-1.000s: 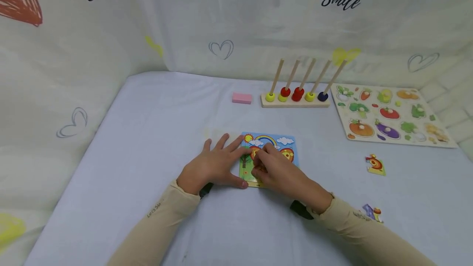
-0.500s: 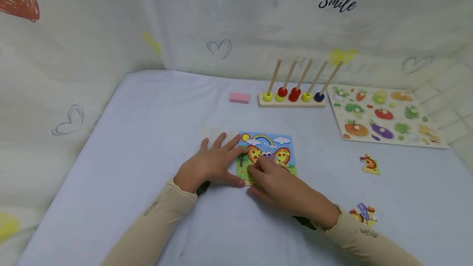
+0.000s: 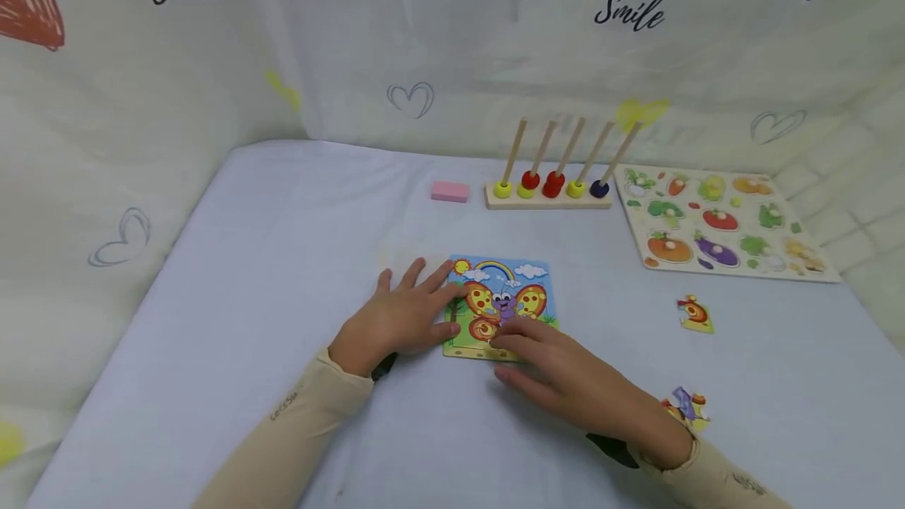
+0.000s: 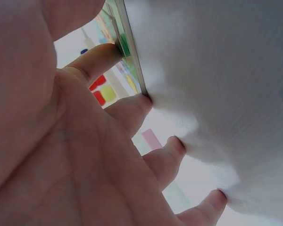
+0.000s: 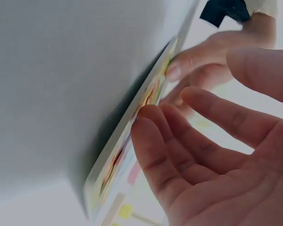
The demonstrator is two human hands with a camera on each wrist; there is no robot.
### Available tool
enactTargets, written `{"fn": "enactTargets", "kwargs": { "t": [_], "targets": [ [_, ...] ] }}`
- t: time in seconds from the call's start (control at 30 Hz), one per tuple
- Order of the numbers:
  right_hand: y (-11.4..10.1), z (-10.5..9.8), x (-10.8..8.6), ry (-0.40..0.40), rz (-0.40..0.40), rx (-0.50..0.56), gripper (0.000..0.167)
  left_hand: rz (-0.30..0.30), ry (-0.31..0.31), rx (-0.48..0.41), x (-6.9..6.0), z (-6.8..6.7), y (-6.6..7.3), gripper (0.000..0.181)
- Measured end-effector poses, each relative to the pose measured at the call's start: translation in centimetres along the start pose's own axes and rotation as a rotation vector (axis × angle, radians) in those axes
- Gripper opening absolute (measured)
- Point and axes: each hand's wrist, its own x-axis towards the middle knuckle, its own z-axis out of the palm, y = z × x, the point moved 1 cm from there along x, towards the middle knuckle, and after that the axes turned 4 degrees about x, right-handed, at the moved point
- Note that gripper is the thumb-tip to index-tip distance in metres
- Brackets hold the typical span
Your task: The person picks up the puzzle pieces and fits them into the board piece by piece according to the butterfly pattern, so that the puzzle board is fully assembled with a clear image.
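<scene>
A small butterfly jigsaw board (image 3: pixel 470 353) lies on the white table before me. My left hand (image 3: pixel 396 319) spreads its fingers along the board's left side; the index finger and thumb lie on the edge, the other fingertips on the cloth. With relaxed, slightly bent fingers, my right hand (image 3: pixel 566 371) covers the board's lower right. In the right wrist view, the right fingertips (image 5: pixel 144 117) touch the picture surface, with no piece between finger and thumb. A loose jigsaw piece (image 3: pixel 696 314) lies to the right. Nearer, several overlapping pieces (image 3: pixel 687 408) sit partly behind my right forearm.
A pink block (image 3: pixel 449 192) lies behind the board. Beside it stands a wooden peg counter (image 3: pixel 547 203) with upright rods and coloured beads. At the back right is a vegetable knob puzzle (image 3: pixel 721 242). A printed cloth backdrop (image 3: pixel 339 38) rises behind the table.
My right hand has moved down and right across the board, its curled fingers loosening and uncovering the butterfly's face and lower left wing. The left hand stays at the board's edge, thumb slightly higher.
</scene>
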Motion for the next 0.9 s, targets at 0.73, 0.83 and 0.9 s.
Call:
{"fn": "enactTargets", "kwargs": {
  "t": [0.73,0.83,0.9],
  "targets": [
    [6.2,-5.3,-13.2,0.378,0.291,-0.095,0.038,-0.021,0.23,0.121,0.2,0.5,1.2,0.039],
    [6.8,-5.5,-14.6,0.371,0.336,-0.099,0.038,-0.005,0.224,0.112,0.2,0.4,1.2,0.039],
    [7.3,-5.5,-15.4,0.368,0.362,-0.103,0.038,0.007,0.212,0.1,0.2,0.4,1.1,0.04]
  ]
}}
